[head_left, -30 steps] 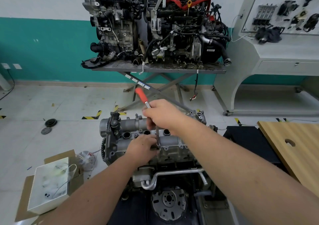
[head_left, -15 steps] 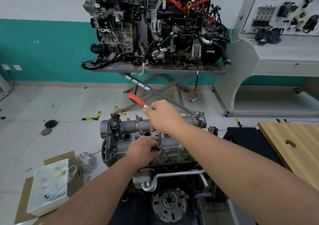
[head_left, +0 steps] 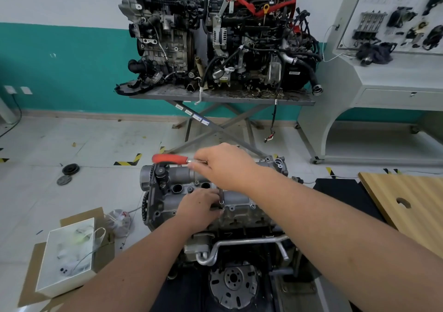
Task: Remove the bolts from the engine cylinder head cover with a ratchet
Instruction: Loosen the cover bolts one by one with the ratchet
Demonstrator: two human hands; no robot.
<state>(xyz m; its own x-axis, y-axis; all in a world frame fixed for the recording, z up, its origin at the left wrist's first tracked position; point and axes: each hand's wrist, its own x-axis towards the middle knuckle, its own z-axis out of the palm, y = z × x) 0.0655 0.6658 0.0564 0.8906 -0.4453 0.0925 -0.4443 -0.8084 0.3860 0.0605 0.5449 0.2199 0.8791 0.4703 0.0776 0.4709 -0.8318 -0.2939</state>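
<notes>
On top of the engine, the right hand (head_left: 225,168) grips the ratchet (head_left: 170,159) near its head, the red handle pointing left and level beyond the knuckles. Below that hand the extension bar (head_left: 221,197) drops straight to the cylinder head cover (head_left: 237,198), where the left hand (head_left: 200,205) pinches the bar's lower end at a bolt hole.

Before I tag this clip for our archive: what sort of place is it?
Most likely an automotive training workshop: two engines stand on a lift table, a parts display board stands at the right, and hazard tape marks the floor.
</notes>
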